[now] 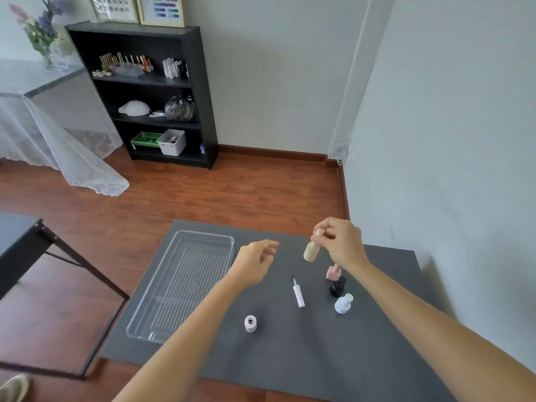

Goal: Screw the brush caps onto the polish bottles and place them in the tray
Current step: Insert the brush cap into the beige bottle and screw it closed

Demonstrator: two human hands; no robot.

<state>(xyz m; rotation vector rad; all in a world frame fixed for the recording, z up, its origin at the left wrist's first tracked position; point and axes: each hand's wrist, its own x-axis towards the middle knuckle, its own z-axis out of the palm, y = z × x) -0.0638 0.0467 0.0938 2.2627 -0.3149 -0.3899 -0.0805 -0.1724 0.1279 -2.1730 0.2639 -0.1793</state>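
Beige, capped polish bottle [311, 250] hangs above the grey mat [290, 352], pinched by its cap in the raised right hand [342, 242]; the left hand [255, 261] hovers loosely open, empty, beside the clear plastic tray [179, 285].

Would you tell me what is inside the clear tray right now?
The clear tray holds no bottles or caps; its ribbed bottom shows through. Nothing covers it, and the left hand hovers beside it.

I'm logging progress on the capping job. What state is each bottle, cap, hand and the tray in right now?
beige bottle: capped, held in air
right hand: gripping its cap
left hand: open, empty
pink bottle: capped, standing
black bottle: capped, standing
blue bottle: capped, standing
lilac bottle: uncapped, standing
white brush cap: lying loose
tray: empty
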